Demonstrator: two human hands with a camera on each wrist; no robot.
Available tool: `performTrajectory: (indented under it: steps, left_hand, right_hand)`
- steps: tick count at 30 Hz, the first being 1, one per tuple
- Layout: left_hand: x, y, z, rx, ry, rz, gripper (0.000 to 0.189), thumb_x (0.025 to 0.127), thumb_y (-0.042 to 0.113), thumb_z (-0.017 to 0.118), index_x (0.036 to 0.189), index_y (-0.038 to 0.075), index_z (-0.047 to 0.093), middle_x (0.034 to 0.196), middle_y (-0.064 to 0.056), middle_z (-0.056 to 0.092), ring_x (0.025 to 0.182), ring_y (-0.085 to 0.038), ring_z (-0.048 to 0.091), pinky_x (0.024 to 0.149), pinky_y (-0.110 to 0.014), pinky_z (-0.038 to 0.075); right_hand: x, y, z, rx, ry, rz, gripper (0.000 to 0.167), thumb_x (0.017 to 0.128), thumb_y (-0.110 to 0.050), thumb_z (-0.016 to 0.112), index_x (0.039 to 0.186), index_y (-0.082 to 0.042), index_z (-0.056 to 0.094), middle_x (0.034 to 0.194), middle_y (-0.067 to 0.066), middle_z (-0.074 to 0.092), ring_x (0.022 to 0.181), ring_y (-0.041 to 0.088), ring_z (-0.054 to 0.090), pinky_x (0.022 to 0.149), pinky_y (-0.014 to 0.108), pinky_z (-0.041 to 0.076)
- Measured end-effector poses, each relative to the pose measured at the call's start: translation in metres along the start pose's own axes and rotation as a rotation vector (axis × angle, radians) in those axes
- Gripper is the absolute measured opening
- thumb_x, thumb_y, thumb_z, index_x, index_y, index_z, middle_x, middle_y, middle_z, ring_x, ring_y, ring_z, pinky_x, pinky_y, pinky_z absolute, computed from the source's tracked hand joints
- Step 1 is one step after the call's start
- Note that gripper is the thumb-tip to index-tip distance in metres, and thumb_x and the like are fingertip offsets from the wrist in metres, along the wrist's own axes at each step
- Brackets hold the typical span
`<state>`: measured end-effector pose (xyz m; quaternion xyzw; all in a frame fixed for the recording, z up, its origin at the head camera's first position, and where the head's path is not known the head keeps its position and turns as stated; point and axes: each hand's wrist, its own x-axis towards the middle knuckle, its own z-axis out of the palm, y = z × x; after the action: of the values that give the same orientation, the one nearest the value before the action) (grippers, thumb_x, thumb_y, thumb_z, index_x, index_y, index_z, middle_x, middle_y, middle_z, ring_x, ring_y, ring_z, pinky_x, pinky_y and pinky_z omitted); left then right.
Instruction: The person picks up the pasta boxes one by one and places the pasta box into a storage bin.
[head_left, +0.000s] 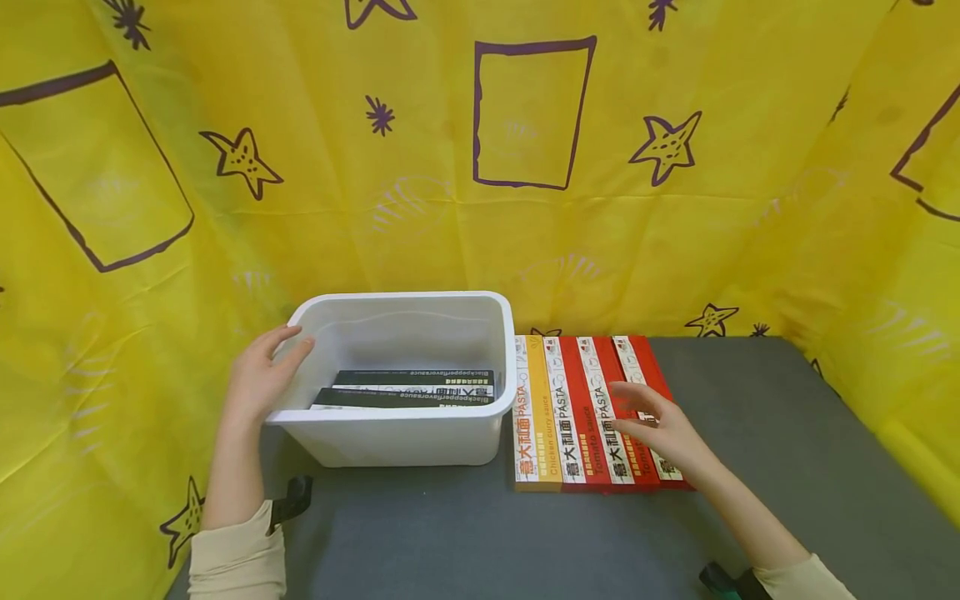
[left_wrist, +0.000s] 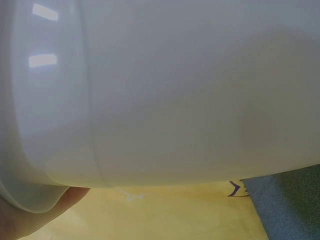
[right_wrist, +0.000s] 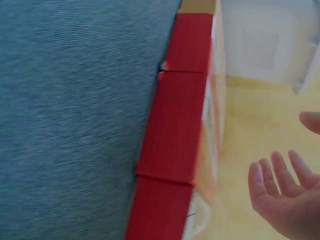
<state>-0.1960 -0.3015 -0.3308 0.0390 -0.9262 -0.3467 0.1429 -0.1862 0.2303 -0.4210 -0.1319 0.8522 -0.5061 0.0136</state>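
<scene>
A white plastic bin [head_left: 405, 437] has its left rim held by my left hand [head_left: 262, 371], whose thumb reaches over the edge. Inside lie black-and-white pasta boxes [head_left: 405, 398] marked Blackpepperflavorsauce. To the bin's right, a row of pasta boxes lies side by side: a yellow chicken curry box [head_left: 551, 433] nearest the bin, then red tomato sauce boxes [head_left: 592, 417]. Over the right part of this row hovers my right hand [head_left: 663, 429], thumb and fingers apart and nothing between them. In the right wrist view, the red box ends [right_wrist: 172, 127] show beside the loosely bent fingers.
A dark grey table [head_left: 420, 533] carries everything. Behind and on both sides hangs a yellow cloth [head_left: 420, 233] with drawn stars and frames. The bin's right wall stands right beside the yellow box.
</scene>
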Motion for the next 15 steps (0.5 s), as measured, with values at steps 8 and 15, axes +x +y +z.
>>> performTrajectory:
  steps: [8, 15]
  left_hand:
    - [0.001, -0.002, 0.001, 0.009, -0.003, -0.002, 0.059, 0.099, 0.043, 0.052, 0.139, 0.0, 0.05, 0.146, -0.027, 0.041, 0.134, -0.048, 0.034, 0.107, -0.063, 0.027]
    - [0.003, -0.002, 0.002, 0.012, 0.004, -0.009, 0.06, 0.099, 0.045, 0.051, 0.139, 0.0, 0.051, 0.146, -0.027, 0.041, 0.134, -0.048, 0.034, 0.106, -0.063, 0.027]
  right_hand:
    - [-0.019, 0.016, -0.008, -0.055, 0.083, 0.035, 0.058, 0.09, -0.016, 0.071, 0.141, -0.004, 0.046, 0.138, 0.022, 0.05, 0.119, 0.038, 0.052, 0.09, 0.032, 0.052]
    - [-0.032, 0.025, -0.017, -0.111, 0.125, 0.089, 0.062, 0.089, -0.021, 0.072, 0.142, -0.006, 0.044, 0.141, 0.023, 0.046, 0.114, 0.041, 0.056, 0.089, 0.038, 0.052]
